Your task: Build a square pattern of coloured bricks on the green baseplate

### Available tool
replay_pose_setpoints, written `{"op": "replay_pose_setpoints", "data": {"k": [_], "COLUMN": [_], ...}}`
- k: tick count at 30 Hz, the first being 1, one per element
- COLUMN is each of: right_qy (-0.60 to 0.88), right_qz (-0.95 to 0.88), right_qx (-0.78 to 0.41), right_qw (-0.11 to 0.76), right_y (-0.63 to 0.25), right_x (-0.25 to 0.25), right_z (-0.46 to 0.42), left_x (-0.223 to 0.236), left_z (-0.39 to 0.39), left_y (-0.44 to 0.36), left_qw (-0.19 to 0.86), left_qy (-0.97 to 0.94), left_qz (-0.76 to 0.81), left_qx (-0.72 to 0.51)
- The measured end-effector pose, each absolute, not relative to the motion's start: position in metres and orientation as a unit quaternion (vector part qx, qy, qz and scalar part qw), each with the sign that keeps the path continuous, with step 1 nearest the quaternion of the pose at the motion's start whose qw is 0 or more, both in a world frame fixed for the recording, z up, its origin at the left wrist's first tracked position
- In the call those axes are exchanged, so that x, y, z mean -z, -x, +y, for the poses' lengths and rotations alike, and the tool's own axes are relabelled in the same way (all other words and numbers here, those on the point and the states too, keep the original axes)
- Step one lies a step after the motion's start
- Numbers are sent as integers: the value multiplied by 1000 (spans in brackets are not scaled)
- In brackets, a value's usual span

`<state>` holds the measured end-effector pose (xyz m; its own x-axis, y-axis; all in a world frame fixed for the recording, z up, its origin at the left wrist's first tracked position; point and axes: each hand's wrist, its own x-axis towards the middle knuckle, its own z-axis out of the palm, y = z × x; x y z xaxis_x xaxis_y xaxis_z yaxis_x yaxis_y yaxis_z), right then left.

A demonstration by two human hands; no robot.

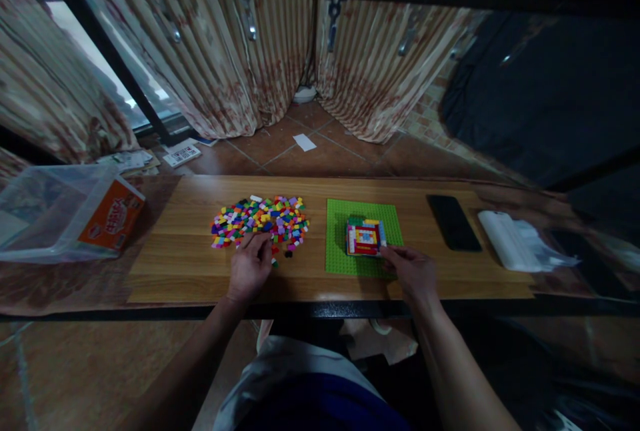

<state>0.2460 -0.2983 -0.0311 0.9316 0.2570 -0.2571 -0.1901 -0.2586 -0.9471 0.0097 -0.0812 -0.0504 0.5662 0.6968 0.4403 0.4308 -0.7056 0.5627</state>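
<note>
A heap of small multicoloured toy bricks [260, 215] lies on the left half of the wooden board. At its near edge is my left hand [251, 263], fingers curled and pressed together; whatever they hold is hidden. A green baseplate [337, 261] sits right of the heap. On it stands a low rectangular toy-brick structure [363, 237], with red, white, blue and yellow bricks. My right hand [413, 272] pinches with thumb and finger at a toy brick on the structure's near right corner. A few loose bricks [289, 254] lie just right of my left hand.
Under everything is a wooden board [180, 271]. A clear plastic bin [55, 214] with an orange label stands far left. A black phone [453, 222] and a white object [510, 241] with a plastic bag lie to the right. Curtains [210, 64] hang behind.
</note>
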Motion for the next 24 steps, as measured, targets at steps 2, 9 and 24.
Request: {"op": "replay_pose_setpoints", "data": {"k": [2,9,24], "right_qy": [775,763,810], "right_qz": [-28,-33,-92], "right_qx": [-184,-191,-107], "right_qw": [604,617,569], "right_y": [-247,-248,-192], "right_x": [31,27,24], "right_z": [-298,-295,-324], "left_x": [51,52,47], "left_z": [-81,-80,-84], "left_y": [-10,-9,-7], "left_qw": [198,189,224], "left_qy": [-862,-863,-843], "left_qz": [327,321,323], "left_qx": [-332,-342,-367]}}
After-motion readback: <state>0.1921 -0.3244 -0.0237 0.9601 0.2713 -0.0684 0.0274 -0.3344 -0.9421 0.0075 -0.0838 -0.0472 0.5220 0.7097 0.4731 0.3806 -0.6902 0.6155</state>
